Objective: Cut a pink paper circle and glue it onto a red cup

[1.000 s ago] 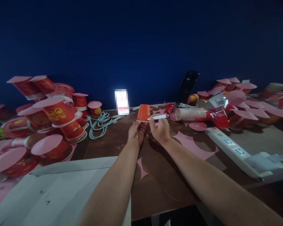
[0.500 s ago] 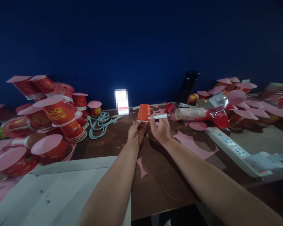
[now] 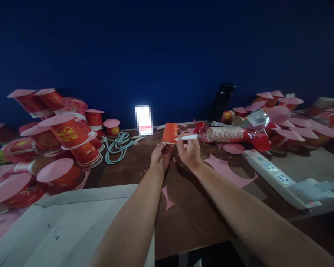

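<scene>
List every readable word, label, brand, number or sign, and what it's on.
None reads clearly.
Yellow lettering, tilted red cup, left pile: too blurred to quote.
Barcode label, shiny wrapper: too small.
Yellow emblem, small red cup: too blurred.
Bright panel: pixelated.
Orange cup: nothing legible.

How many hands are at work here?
2: the left hand holds the orange cup from below; the right hand holds a white pen at its side. No others show.

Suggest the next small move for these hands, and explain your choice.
Perhaps the right hand should slide the white pen slightly along the orange cup, since its tip is at the cup's side and the left hand supports the rim.
</scene>
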Tool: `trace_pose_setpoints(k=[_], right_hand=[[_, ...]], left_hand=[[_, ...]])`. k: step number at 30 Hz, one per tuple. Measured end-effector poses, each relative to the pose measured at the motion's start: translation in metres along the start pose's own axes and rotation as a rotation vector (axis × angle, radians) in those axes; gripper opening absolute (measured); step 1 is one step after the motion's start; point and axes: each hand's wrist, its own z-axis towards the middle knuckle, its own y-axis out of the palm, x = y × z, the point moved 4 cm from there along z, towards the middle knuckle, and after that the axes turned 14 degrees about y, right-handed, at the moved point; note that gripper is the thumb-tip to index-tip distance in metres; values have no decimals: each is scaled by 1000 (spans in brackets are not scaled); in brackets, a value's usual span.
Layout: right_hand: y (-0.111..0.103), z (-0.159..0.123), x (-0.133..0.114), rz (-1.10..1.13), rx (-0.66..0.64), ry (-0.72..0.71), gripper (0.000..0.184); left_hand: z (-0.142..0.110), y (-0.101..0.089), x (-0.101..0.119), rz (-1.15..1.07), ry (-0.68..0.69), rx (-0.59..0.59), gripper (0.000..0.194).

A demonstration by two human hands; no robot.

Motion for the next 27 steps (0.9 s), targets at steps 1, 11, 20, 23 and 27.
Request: trace_pose_setpoints(k=[1,11,20,23,27], right_hand=[[0,0,0,-1,2,0,18],[-1,1,0,7,-19,29,19],[-2,1,-1,10,-13,23,18],[-1,1,0,16,-8,23,18],[-2,1,0,14,-15,27,18]], left_hand=[[0,0,0,0,-2,4,12],[0,0,1,3,-14,13,13],[-1,0,2,9,-16,30,14],[0,0,2,2,-10,27,13],[-1,0,3,-5,-6,27,14]])
